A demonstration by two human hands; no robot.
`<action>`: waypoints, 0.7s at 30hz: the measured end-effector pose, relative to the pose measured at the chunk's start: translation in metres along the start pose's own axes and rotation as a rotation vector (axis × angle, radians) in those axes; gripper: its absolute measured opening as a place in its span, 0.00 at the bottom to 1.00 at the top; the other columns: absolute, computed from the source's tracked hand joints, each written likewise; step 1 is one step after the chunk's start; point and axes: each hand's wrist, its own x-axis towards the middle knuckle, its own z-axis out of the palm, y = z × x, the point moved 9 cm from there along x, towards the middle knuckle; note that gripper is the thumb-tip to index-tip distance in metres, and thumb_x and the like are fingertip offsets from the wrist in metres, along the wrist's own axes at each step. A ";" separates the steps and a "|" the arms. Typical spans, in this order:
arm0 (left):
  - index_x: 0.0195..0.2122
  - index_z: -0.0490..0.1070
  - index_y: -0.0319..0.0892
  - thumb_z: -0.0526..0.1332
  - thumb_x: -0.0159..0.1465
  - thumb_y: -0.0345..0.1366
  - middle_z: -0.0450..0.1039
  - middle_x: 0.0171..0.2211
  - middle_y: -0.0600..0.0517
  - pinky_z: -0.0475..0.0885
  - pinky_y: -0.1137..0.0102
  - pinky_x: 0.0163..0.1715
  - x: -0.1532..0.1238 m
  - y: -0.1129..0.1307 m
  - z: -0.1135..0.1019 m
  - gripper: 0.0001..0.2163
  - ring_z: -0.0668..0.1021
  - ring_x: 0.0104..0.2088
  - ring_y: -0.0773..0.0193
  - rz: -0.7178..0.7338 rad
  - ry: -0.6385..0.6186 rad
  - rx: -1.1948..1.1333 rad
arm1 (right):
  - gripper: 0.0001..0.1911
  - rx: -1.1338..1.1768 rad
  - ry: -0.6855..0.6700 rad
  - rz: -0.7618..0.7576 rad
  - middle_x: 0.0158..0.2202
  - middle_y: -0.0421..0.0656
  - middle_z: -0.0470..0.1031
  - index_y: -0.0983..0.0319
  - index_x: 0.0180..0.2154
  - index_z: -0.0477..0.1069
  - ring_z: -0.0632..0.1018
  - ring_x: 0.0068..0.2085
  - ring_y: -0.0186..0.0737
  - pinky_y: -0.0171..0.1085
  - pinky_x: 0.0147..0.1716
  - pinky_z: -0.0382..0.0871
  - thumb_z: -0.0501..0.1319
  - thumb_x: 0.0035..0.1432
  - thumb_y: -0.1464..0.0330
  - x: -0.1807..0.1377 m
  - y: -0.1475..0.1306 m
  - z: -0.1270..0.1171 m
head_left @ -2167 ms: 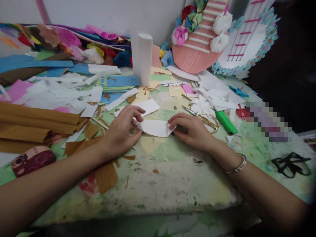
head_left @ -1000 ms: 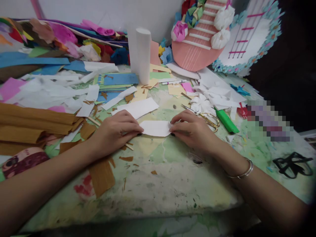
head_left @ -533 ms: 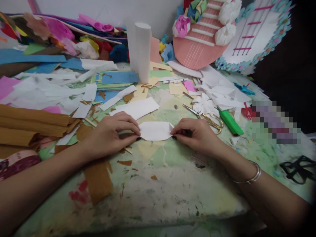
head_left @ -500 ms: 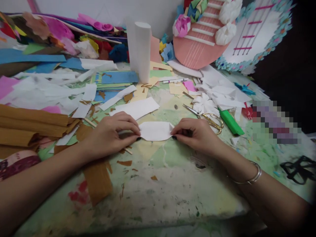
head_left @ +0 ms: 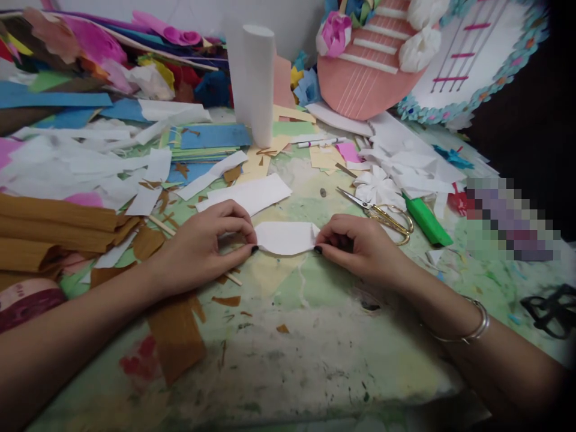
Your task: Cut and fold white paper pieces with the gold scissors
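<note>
Between my two hands stretches a small piece of white paper (head_left: 285,238), its lower edge curved and its right end folded. My left hand (head_left: 220,240) pinches the left end between thumb and fingers. At the right end, my right hand (head_left: 353,243) grips the paper the same way. Behind it lies a larger white paper strip (head_left: 252,193), flat on the table. Gold-handled scissors (head_left: 382,217) rest just beyond my right hand, beside a white paper flower (head_left: 378,185). Under my left forearm is a piece of brown crepe paper (head_left: 177,339), and a thin wooden stick (head_left: 161,225) passes beneath that hand.
A white paper roll (head_left: 258,87) stands upright at the back. Folded brown crepe paper (head_left: 54,231) and white scraps cover the left. A green packet (head_left: 426,222) and black-framed glasses (head_left: 551,312) lie right. Behind leans a pink guitar-like decoration (head_left: 360,90). Brown snippets dot the stained tabletop (head_left: 315,360).
The view has shifted slightly. Both hands keep their pinch on the white paper, whose lower edge looks a little more bowed than before.
</note>
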 end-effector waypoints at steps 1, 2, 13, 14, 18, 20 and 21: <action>0.30 0.72 0.41 0.57 0.58 0.35 0.69 0.36 0.50 0.67 0.68 0.40 0.000 0.000 0.000 0.06 0.72 0.39 0.62 -0.003 0.000 0.001 | 0.06 -0.007 0.000 0.000 0.26 0.39 0.68 0.64 0.31 0.72 0.67 0.27 0.31 0.32 0.28 0.59 0.58 0.50 0.76 0.000 -0.001 0.000; 0.30 0.72 0.41 0.57 0.58 0.35 0.69 0.36 0.50 0.67 0.68 0.40 0.000 0.000 0.001 0.06 0.71 0.39 0.62 -0.005 0.002 0.002 | 0.06 -0.011 0.000 0.001 0.26 0.39 0.68 0.64 0.31 0.72 0.67 0.27 0.31 0.32 0.27 0.58 0.58 0.51 0.76 0.000 -0.001 0.001; 0.28 0.68 0.41 0.55 0.57 0.34 0.67 0.35 0.50 0.65 0.67 0.40 0.002 0.001 0.006 0.05 0.70 0.39 0.61 -0.025 -0.004 0.038 | 0.02 -0.072 0.071 0.062 0.24 0.38 0.67 0.64 0.26 0.68 0.66 0.26 0.30 0.31 0.26 0.56 0.58 0.48 0.75 0.002 -0.004 0.001; 0.27 0.68 0.41 0.55 0.57 0.34 0.67 0.35 0.50 0.65 0.66 0.40 0.003 0.002 0.006 0.05 0.70 0.39 0.61 -0.025 0.000 0.041 | 0.02 -0.078 0.079 0.070 0.24 0.38 0.67 0.64 0.26 0.68 0.66 0.26 0.30 0.31 0.26 0.55 0.58 0.48 0.75 0.002 -0.004 0.001; 0.27 0.67 0.40 0.55 0.56 0.34 0.66 0.35 0.50 0.65 0.66 0.39 0.003 0.004 0.007 0.05 0.69 0.38 0.60 -0.052 0.021 0.064 | 0.02 -0.108 0.105 0.094 0.23 0.38 0.67 0.64 0.24 0.67 0.65 0.26 0.30 0.32 0.26 0.54 0.58 0.46 0.74 0.003 -0.004 0.001; 0.26 0.67 0.40 0.55 0.55 0.34 0.66 0.34 0.50 0.65 0.65 0.39 0.003 0.003 0.008 0.05 0.69 0.38 0.60 -0.084 0.034 0.086 | 0.02 -0.120 0.122 0.102 0.23 0.38 0.67 0.64 0.23 0.67 0.65 0.25 0.30 0.32 0.25 0.54 0.58 0.46 0.74 0.003 -0.004 0.001; 0.26 0.66 0.40 0.55 0.55 0.34 0.65 0.34 0.49 0.65 0.65 0.39 0.003 0.003 0.008 0.04 0.69 0.37 0.60 -0.101 0.042 0.099 | 0.02 -0.123 0.130 0.105 0.23 0.38 0.67 0.64 0.23 0.67 0.65 0.25 0.30 0.32 0.25 0.54 0.58 0.46 0.74 0.003 -0.004 0.001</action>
